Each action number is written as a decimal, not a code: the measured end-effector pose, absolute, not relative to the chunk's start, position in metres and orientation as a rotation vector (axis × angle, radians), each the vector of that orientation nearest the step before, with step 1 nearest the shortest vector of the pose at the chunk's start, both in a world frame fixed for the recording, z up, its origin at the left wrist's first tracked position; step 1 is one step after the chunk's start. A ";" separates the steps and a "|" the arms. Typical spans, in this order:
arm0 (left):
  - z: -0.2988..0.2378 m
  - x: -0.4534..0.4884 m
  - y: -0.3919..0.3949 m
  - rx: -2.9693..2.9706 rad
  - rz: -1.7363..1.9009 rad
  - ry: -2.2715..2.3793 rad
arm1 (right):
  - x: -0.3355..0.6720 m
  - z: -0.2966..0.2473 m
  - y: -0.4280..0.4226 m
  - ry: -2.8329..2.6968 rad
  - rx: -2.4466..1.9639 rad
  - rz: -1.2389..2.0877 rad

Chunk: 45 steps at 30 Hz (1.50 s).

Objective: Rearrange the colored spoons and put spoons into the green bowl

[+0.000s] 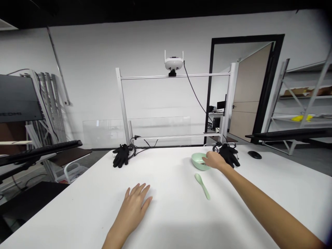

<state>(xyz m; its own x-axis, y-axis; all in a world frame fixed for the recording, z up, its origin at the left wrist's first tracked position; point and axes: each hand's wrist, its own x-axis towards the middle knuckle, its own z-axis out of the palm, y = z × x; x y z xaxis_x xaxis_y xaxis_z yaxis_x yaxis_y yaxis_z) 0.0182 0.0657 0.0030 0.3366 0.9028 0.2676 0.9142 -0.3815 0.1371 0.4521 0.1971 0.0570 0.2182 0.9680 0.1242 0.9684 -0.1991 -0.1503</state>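
Note:
A light green bowl (198, 164) stands upright on the white table (166, 214), right of the middle. My right hand (215, 160) is at the bowl's right side and closed on its rim, with digits reaching over the opening. Part of that grip is hidden behind the hand itself. In front of the bowl, a pale green spoon (202, 186) lies on the tabletop, its rounded end towards the bowl and its handle towards me. My left hand (135, 207) is at the left front, palm down with the fingers apart, holding nothing.
Black gloves with cables lie at the back, one on the left (121, 155) and one beside my right hand (229, 155). A black mouse (254, 154) is at the far right. Along the rear edge rises a metal frame (122, 103) carrying a white camera device (173, 63).

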 end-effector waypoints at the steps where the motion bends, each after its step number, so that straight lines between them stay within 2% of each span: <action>1: 0.002 0.018 0.066 -2.540 -0.472 -1.728 | 0.452 0.055 0.202 -1.831 -2.327 0.025; 16: -0.002 0.016 0.070 -2.533 -0.440 -1.748 | 0.454 0.035 0.226 -1.770 -2.447 0.152; 28: -0.002 0.020 0.069 -2.550 -0.518 -1.693 | 0.497 0.055 0.131 -1.679 -2.288 -0.047; 35: 0.001 0.023 0.064 -2.560 -0.511 -1.677 | 0.543 0.025 0.077 -1.541 -2.380 -0.078; 45: 0.002 0.024 0.063 -2.552 -0.516 -1.669 | 0.593 -0.031 0.067 -1.385 -2.538 0.063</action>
